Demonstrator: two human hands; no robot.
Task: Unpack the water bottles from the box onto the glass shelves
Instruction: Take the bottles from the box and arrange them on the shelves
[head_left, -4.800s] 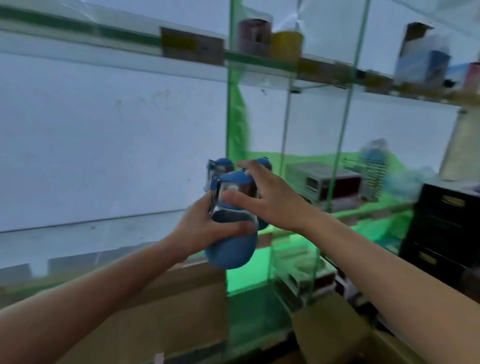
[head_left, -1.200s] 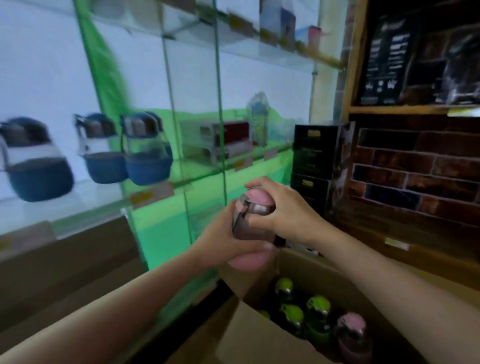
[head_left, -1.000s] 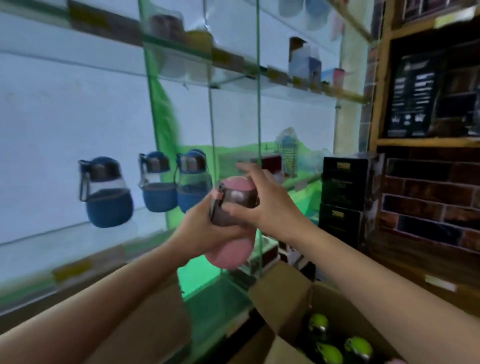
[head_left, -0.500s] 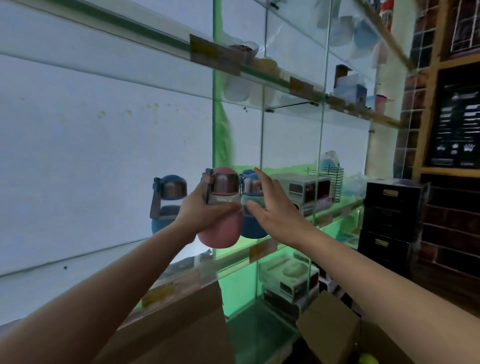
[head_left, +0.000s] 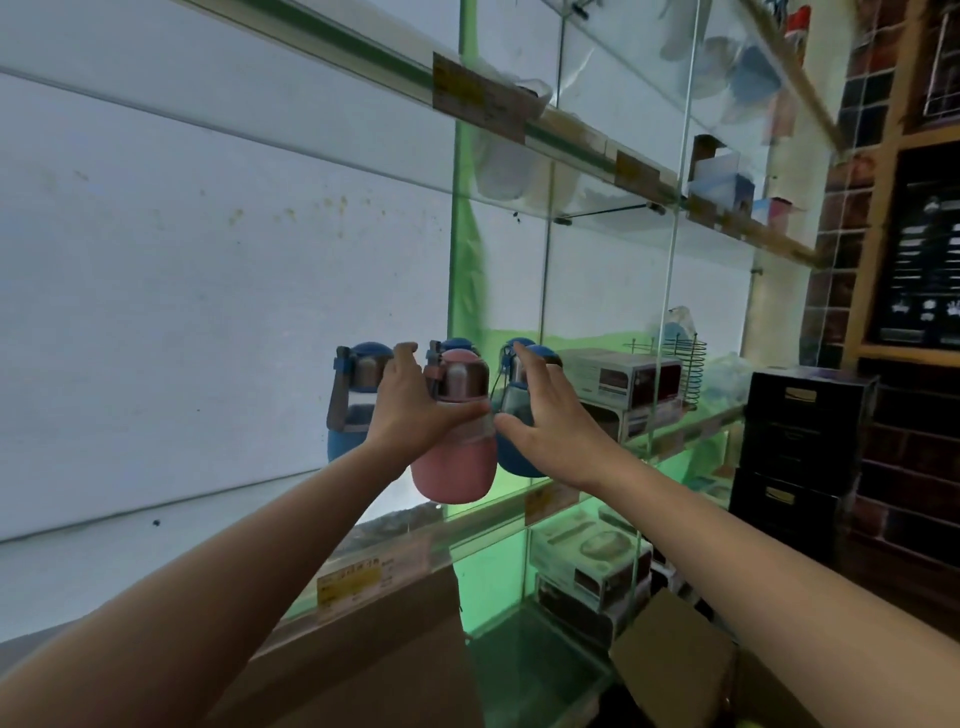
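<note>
Above the front edge of the glass shelf (head_left: 675, 439), the pink bottle (head_left: 453, 462) is gripped around its middle by the left hand (head_left: 410, 410), between blue bottles (head_left: 353, 400) standing close on both sides. Beside it, the right hand (head_left: 550, 421) is held spread, gripping nothing. Below, only a flap of the cardboard box (head_left: 675, 654) is seen.

Dim, green-tinted backlight through glass; soft blur, wide-angle edge bending
</note>
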